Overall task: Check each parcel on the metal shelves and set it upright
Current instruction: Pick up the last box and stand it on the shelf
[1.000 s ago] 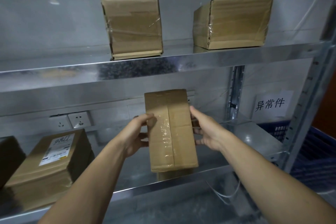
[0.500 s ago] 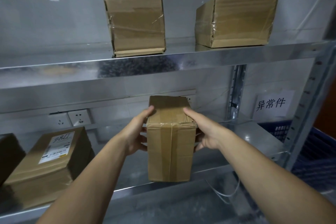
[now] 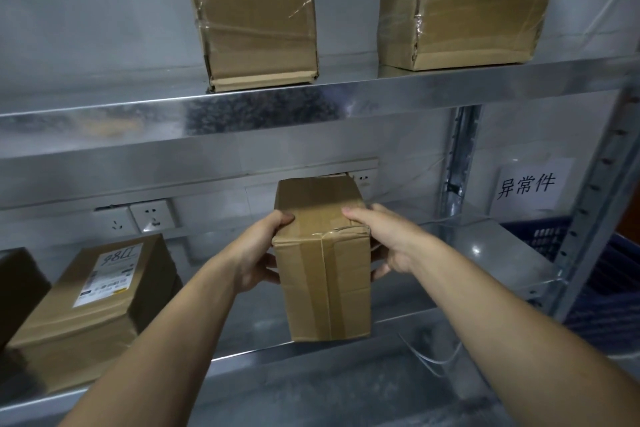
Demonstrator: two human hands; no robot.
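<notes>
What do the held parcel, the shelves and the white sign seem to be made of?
The parcel: brown cardboard, matte, with glossy clear tape along its seams; its edges are creased. The shelves: sheet metal, probably galvanised steel, judging by the bright, mottled, reflective surface. The sign: white paper with black characters, perhaps under clear plastic, given the faint sheen; that is uncertain.

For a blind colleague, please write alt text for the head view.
A person's left hand and right hand grip the top of a taped cardboard box standing upright at the front edge of the lower shelf. A labelled parcel lies to its left, two more boxes sit on the upper shelf, and a paper sign hangs at the right.
</notes>
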